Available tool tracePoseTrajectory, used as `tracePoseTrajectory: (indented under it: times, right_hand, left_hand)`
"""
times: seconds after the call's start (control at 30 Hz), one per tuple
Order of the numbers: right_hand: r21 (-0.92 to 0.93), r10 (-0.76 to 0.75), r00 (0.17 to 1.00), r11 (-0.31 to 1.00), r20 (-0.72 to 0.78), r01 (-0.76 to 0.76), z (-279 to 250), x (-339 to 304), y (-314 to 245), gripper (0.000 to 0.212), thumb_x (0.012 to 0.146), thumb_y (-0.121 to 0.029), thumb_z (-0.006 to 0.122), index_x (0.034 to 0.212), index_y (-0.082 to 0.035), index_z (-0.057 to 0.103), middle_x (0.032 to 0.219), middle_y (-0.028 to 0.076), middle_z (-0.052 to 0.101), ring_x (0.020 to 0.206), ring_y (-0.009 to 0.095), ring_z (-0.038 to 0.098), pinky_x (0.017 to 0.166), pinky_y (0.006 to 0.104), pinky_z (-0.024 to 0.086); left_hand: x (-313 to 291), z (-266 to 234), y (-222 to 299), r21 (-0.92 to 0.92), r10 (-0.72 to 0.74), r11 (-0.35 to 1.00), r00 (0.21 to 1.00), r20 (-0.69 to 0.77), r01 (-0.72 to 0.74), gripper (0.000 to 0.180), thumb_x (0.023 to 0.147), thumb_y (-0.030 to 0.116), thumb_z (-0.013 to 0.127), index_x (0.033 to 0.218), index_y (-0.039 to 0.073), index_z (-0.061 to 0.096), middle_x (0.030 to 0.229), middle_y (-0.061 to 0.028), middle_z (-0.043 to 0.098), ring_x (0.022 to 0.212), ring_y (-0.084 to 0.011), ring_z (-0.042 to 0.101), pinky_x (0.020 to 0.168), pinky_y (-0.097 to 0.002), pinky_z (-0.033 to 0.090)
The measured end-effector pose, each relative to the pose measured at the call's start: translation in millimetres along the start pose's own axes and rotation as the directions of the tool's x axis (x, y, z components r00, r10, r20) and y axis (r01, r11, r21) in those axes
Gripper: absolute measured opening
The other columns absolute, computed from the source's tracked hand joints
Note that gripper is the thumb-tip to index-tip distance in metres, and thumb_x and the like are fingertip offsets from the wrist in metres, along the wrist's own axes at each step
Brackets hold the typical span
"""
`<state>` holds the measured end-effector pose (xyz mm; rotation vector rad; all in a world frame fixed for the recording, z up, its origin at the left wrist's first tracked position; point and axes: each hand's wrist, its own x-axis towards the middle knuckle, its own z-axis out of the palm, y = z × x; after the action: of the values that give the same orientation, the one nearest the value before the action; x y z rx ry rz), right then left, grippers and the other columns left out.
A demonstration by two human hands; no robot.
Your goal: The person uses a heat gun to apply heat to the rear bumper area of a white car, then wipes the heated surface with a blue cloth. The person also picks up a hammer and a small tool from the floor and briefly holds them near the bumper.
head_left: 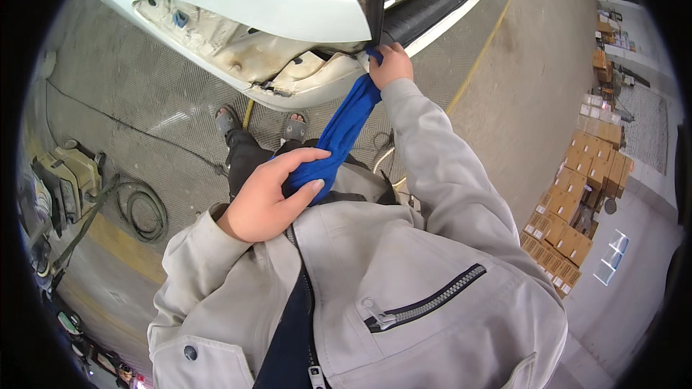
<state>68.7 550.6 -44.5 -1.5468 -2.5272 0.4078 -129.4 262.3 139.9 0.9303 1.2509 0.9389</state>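
A long blue cloth (346, 124) stretches taut and slanting between my two hands in front of my jacket. Its lower end is in my left hand (265, 196), with the thumb and fingers curled round it near my waist. Up at the car's edge, my right hand (391, 66) grips the other end, and a bit of blue shows above its fingers. That hand is close to the lower corner of the open pale car panel (274, 0), beside the sill; whether it touches the body is hidden.
Below the panel, the car's inner bodywork (245, 57) lies exposed and dirty. Feet in grey slippers (295, 127) stand by the bumper. A coiled hose (144, 210) and a beige machine (68, 176) are at left, with a cable across the floor. Cardboard boxes (569, 209) stack at right.
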Motion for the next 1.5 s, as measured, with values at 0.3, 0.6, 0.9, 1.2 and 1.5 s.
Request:
tracePoseTrajectory:
  times: [0.3,0.6,0.9,1.2,1.5]
  right_hand:
    - [0.15,-0.253,0.963,0.952,-0.095,0.265,20.9,-29.0,6.4,0.029,0.082,-0.013,0.07,0.108,-0.007,0.08,0.111,0.015,0.068,0.105,0.036,0.066,0.093,0.044,0.057]
    - [0.172,-0.107,0.988,0.977,-0.114,0.126,30.9,-41.4,-23.3,0.034,0.088,-0.011,0.065,0.12,-0.007,0.075,0.12,0.014,0.065,0.111,0.035,0.063,0.096,0.0444,0.056]
    - [0.12,-0.18,0.983,0.976,-0.043,0.184,19.1,-49.4,-1.8,0.038,0.089,-0.014,0.062,0.125,-0.007,0.074,0.122,0.012,0.065,0.117,0.033,0.061,0.095,0.0437,0.057]
    - [0.268,-0.268,0.945,0.912,-0.189,0.312,19.0,-41.9,0.7,0.031,0.086,-0.015,0.067,0.115,-0.01,0.077,0.117,0.008,0.066,0.11,0.031,0.064,0.091,0.0419,0.059]
    - [0.322,0.233,0.971,0.916,0.058,-0.239,41.2,-34.4,19.5,0.031,0.089,-0.02,0.066,0.113,-0.006,0.078,0.114,0.015,0.07,0.105,0.04,0.068,0.093,0.0464,0.057]
  left_hand:
    - [0.4,4.8,21.9,0.13,-0.106,0.986,0.994,0.006,0.104,0.039,0.1,0.005,0.067,0.139,0.001,0.061,0.118,-0.0149,0.071,0.104,-0.0187,0.067,0.095,-0.0323,0.053]
    - [13.6,15.0,36.7,0.15,-0.162,0.976,0.987,0.012,0.159,0.039,0.101,0.003,0.065,0.139,0.001,0.061,0.119,-0.0126,0.071,0.105,-0.0155,0.065,0.096,-0.0303,0.052]
    - [14.5,19.7,45.9,0.22,-0.21,0.954,0.978,0.015,0.202,0.038,0.102,0.004,0.065,0.139,0.001,0.061,0.119,-0.0114,0.071,0.106,-0.0138,0.064,0.097,-0.0293,0.051]
    - [19.6,22.7,45.1,0.229,-0.223,0.949,0.975,0.003,0.216,0.04,0.101,0.003,0.064,0.141,0.001,0.061,0.119,-0.0124,0.071,0.106,-0.014,0.063,0.097,-0.029,0.051]
    - [22.1,24.6,44.9,0.189,-0.241,0.952,0.97,-0.018,0.24,0.04,0.102,0.004,0.065,0.141,0.001,0.06,0.117,-0.0125,0.071,0.105,-0.0132,0.064,0.096,-0.0286,0.051]
